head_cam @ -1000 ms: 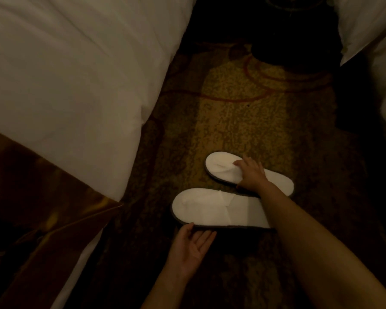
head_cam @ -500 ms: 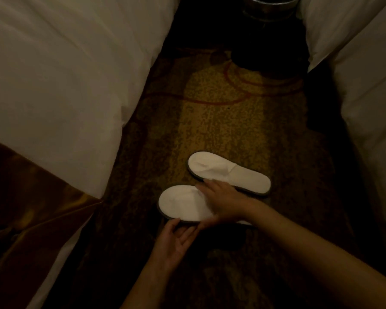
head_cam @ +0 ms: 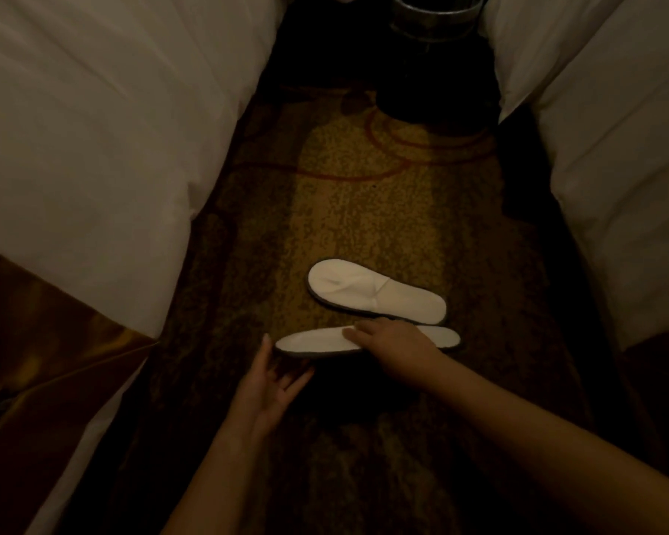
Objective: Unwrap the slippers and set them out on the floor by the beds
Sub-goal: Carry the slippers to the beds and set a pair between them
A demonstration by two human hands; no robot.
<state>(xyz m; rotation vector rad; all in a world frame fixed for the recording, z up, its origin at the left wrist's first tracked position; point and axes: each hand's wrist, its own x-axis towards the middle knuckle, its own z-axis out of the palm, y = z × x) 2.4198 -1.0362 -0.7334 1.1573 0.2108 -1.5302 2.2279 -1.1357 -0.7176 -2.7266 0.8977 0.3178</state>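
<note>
Head view: a narrow strip of carpet (head_cam: pixel 364 210) is being shown between two beds. It is patterned in mottled gold and brown with thin red curved lines. It is being lit dimly, the gold middle brightest and the edges falling into shadow. The strip is being bordered by the white bedding of the left bed (head_cam: pixel 93 148) and the right bed (head_cam: pixel 615 167), both hanging down to the floor. A brown satin runner (head_cam: pixel 55 361) is being draped over the near end of the left bed. At the far end of the strip a dark bin (head_cam: pixel 437 17) with a metal rim is being cut off by the frame's top edge.

The far slipper (head_cam: pixel 375 293) is lying flat on the gold part of the carpet, unwrapped, toe toward the left bed. The near slipper (head_cam: pixel 313 341) is sitting just beside it, roughly parallel, tilted so that its white top is being seen nearly edge-on. It is being covered at mid-length by the right hand (head_cam: pixel 394 341), fingers laid across the top. The thumb is being hidden, so a grip cannot be told. The left hand (head_cam: pixel 271 391) is being held out spread, palm up, at the toe end, the thumb tip touching or almost touching the toe.
</note>
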